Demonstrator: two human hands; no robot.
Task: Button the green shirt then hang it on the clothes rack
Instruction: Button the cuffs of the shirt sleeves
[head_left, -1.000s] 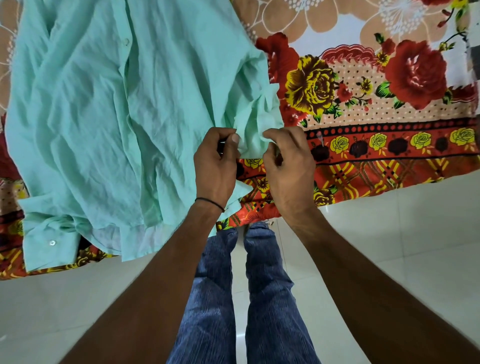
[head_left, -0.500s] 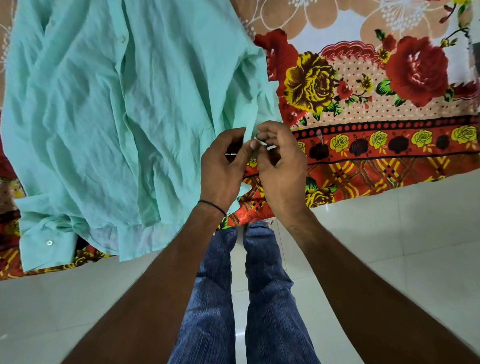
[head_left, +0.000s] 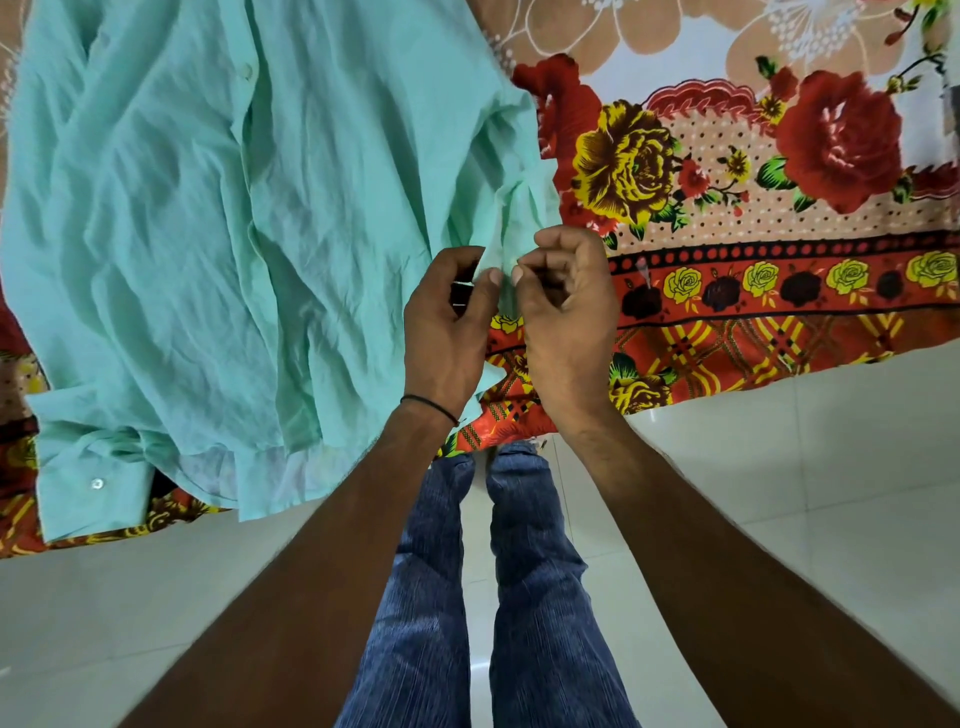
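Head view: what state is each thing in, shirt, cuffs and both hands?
green shirt, wrinkled, spread on the floral sheet, hem overhanging.
free cuff, flat, button showing.
left hand, pinches the green shirt's other sleeve end.
right hand, pinches the same sleeve end.

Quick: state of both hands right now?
Left hand: closed, pinching the green shirt at its sleeve end.
Right hand: closed, pinching the same sleeve end.
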